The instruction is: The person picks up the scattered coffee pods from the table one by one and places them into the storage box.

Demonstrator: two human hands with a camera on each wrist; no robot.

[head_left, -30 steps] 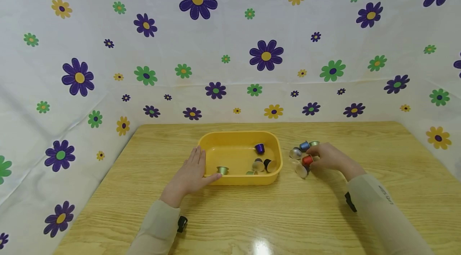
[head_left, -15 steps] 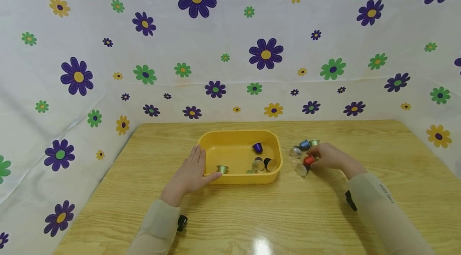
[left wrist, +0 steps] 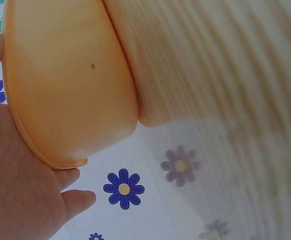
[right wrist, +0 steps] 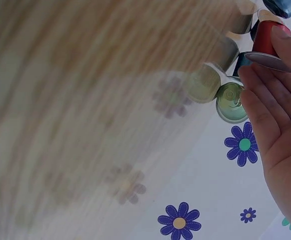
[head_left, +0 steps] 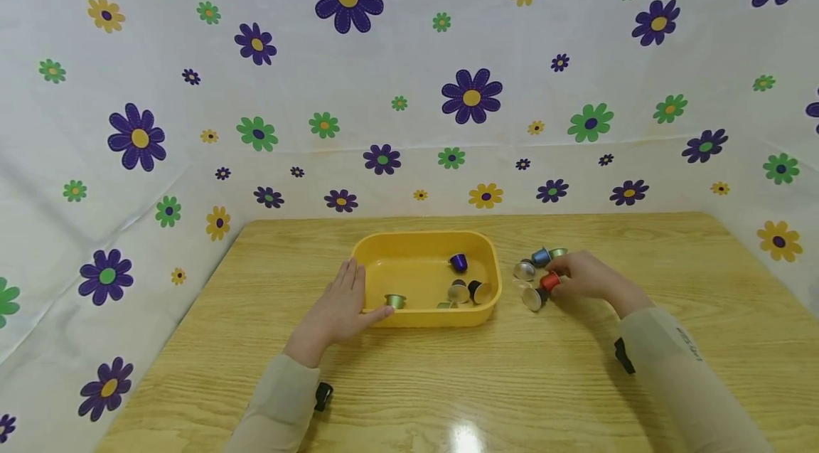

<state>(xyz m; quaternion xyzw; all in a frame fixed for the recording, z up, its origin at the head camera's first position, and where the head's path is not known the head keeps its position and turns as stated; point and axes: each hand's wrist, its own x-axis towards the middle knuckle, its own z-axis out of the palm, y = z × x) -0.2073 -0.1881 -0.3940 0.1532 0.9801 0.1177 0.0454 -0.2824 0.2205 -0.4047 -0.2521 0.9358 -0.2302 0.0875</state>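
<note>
Sorting small capsules off the counter into a tub, with one red capsule in the grip.

Broad, pale wood-grain counter [head_left: 448,382] (glossy enough to show a lamp glare) carries a rounded-rectangle yellow plastic tub [head_left: 377,248], smooth-walled, already holding several foil-lidded capsules; the left hand [head_left: 339,307] lies flat against its left wall, fingers straight, steadying it. Just right of the tub sits a cluster of little tapered metal capsules [head_left: 534,272], silver, blue and green. The right hand [head_left: 585,276] rests at that cluster, its fingertips pinching the small red aluminium capsule [head_left: 547,281] low over the counter. I judge the pick-up is in hand; the next move calls for a lift clear of the neighbours and a carry left over the tub's rim.
</note>
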